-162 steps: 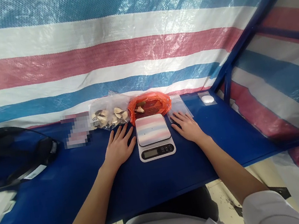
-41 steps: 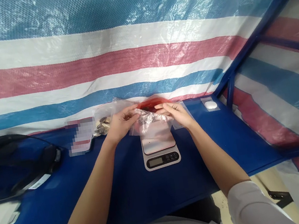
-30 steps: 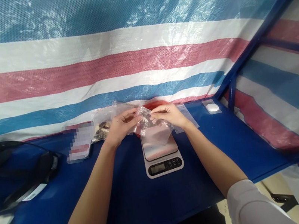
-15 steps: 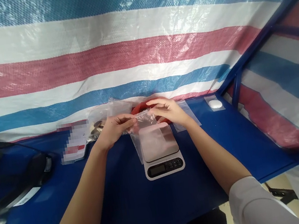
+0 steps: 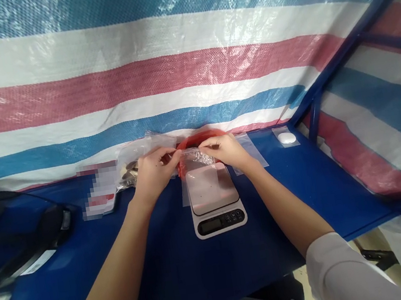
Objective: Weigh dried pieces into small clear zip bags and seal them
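Both my hands hold a small clear plastic bag (image 5: pixel 197 176) by its top edge, just above a white kitchen scale (image 5: pixel 214 199). My left hand (image 5: pixel 153 172) pinches the bag's left corner, my right hand (image 5: pixel 225 149) pinches the right corner. The bag hangs down over the scale's platform and looks empty. Behind my hands lies an orange-red plastic bag (image 5: pixel 189 144), mostly hidden. A clear bag with pale and dark pieces (image 5: pixel 132 163) sits to the left of it.
The blue table (image 5: pixel 172 261) ends at a striped tarp wall (image 5: pixel 136 79). More clear bags (image 5: pixel 250 143) and a small white round object (image 5: pixel 287 138) lie at the right. A black bag (image 5: pixel 15 230) sits at the left, a blurred packet (image 5: pixel 100 188) beside it.
Since 5.4 s ago my hands left the table beside the scale and took up a clear bag. In the last second the bag has been straightened and lowered over the scale.
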A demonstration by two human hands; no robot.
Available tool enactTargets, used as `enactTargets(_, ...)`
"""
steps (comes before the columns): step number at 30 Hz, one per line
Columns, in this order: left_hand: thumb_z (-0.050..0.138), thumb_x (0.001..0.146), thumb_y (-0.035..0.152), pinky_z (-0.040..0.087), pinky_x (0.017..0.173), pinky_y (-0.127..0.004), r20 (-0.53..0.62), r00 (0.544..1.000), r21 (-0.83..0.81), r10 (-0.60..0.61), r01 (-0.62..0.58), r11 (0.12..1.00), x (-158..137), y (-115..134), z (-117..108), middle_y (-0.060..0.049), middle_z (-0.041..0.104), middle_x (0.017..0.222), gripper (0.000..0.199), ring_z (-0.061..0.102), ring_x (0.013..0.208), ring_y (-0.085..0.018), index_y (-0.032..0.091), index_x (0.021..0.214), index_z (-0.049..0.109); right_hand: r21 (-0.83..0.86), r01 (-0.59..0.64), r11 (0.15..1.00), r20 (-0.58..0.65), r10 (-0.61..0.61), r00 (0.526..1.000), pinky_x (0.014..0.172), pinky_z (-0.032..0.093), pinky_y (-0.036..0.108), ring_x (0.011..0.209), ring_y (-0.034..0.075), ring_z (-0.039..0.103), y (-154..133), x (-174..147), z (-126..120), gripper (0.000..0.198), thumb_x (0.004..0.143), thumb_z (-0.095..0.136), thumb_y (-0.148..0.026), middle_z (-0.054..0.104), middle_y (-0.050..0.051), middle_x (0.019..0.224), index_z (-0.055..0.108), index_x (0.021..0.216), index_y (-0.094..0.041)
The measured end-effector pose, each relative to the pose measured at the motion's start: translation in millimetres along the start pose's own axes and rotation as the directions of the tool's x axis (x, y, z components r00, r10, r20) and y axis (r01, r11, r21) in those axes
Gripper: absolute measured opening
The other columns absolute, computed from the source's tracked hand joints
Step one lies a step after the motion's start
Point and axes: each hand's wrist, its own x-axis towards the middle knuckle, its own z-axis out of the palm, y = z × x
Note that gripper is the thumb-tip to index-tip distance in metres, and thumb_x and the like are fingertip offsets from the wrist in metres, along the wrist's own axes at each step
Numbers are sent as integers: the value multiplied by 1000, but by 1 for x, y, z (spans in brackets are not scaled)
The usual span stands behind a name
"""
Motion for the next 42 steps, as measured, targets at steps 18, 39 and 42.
enactTargets(18,81,68,45,51,54,-24,446,825,-608,-347,563,559,-2,-1,25,-7,73,67,34,64,56,-14,12,69,75,302,-124,945,229,54,972,59,58,26,64,14,64,-1,-3,8,30,85,70,-44,73,2,77,80,96,-17)
enactTargets(39,67,83,52,56,70,-31,246,961,-310,-128,203,929,-10,1,26,-6,74,85,37,67,70,-18,16,94,72,426,-317,847,226,240,944,54,56,21,59,11,62,-4,0,-3,12,72,76,-26,68,0,66,77,77,-15)
enactTargets(42,70,83,55,58,89,-38,136,990,-231,-24,55,971,-14,2,32,-11,69,120,56,71,95,-23,20,126,65,481,-369,795,261,272,926,54,55,21,60,11,62,-2,1,-6,19,70,77,-28,67,0,65,78,83,-14)
